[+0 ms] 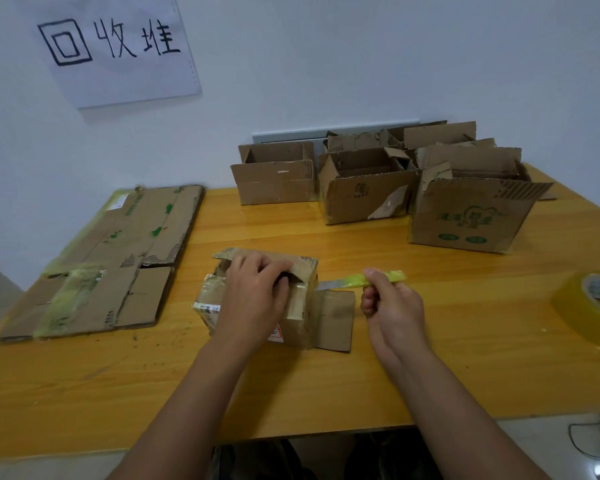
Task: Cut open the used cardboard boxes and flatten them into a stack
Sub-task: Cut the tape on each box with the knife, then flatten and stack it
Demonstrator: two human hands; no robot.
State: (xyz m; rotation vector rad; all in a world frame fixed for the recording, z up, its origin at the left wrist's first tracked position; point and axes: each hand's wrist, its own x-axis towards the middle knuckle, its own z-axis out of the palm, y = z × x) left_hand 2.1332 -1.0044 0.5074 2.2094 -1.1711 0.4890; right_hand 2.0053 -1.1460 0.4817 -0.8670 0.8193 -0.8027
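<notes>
Wooden table: left hand grips small box; open boxes behind.

On the wooden counter, the left hand grips the top flap of a small taped cardboard box at the near centre. The right hand holds a yellow-green utility knife, its blade tip touching the box's right edge. A stack of flattened cardboard lies to the left. Open boxes stand at the far right under a white wall. A tape roll sits at the right edge, and a handwritten paper sign hangs on the wall.
</notes>
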